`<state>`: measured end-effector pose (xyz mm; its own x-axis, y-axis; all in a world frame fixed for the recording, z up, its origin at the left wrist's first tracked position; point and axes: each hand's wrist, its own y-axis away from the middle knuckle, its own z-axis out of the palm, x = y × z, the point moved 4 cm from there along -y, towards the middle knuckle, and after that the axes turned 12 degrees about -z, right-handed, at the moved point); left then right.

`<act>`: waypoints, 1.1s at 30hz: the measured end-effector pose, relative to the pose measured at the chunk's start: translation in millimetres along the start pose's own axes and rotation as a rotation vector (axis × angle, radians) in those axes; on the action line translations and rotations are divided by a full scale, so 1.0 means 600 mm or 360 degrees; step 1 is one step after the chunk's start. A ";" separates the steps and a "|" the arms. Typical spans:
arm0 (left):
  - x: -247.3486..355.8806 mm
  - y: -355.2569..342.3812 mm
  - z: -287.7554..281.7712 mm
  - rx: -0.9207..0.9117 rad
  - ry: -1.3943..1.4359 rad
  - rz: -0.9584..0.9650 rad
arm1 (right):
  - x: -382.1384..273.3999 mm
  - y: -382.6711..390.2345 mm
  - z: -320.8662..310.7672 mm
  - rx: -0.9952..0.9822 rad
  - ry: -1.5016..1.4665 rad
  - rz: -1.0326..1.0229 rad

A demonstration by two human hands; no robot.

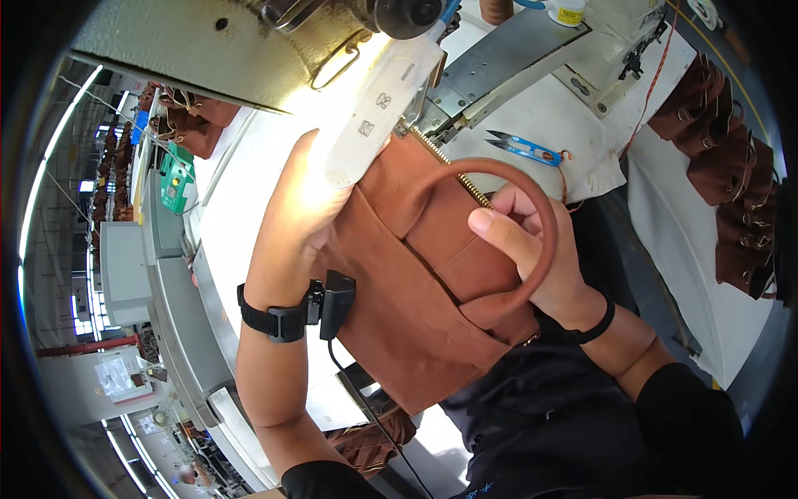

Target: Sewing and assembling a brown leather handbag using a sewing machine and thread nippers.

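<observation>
A brown leather-like handbag [416, 308] lies tilted under the head of a sewing machine [391, 83]. Along its upper edge runs a gold-toothed zipper [474, 187], whose far end reaches the machine's needle area. My right hand [553, 258] pinches the zipper edge between thumb and fingers, with the round handle [549, 224] looping around it. At the bag's left side is my left hand [320, 195], close to the needle area. The white machine cover and bright lamp glare hide its fingers. A strapped black device sits on my left wrist, a black band on my right.
Blue thread snips [525, 148] lie on the white table right of the machine bed. Several brown bags [715, 141] are piled at the far right, with more brown pieces [195, 116] at the far left beside a green device [177, 179]. A black cable hangs from my left wrist.
</observation>
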<state>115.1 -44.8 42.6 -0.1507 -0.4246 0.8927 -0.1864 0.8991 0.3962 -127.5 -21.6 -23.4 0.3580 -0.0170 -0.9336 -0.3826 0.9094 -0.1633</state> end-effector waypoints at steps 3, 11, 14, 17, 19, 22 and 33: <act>0.001 -0.012 -0.021 0.0044 0.0001 0.0096 | 0.016 -0.016 0.006 0.0061 -0.0092 -0.0011; 0.018 -0.029 -0.023 -0.0047 0.0018 0.0379 | 0.023 -0.049 0.012 0.0095 -0.0099 -0.0112; 0.022 -0.038 -0.025 0.0022 0.0049 0.0250 | 0.030 -0.055 0.013 0.0110 -0.0161 -0.0185; 0.031 -0.017 -0.014 0.0003 0.0006 0.0183 | 0.035 -0.054 0.020 0.0126 -0.0161 -0.0211; 0.036 -0.012 -0.007 -0.0017 0.0036 0.0196 | 0.029 -0.052 0.027 0.0117 -0.0099 -0.0182; 0.031 -0.041 -0.022 0.0009 -0.0034 0.0105 | 0.036 -0.051 0.031 0.0126 -0.0070 -0.0145; -0.021 0.207 0.072 0.0728 -0.1427 0.1064 | 0.042 -0.050 0.034 0.0114 -0.0136 -0.0157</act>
<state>51.9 67.8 71.1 -0.9347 0.0240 0.3545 -0.1133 0.9255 -0.3614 -89.8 -41.0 -35.5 0.4631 -0.0750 -0.8831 -0.2813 0.9325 -0.2267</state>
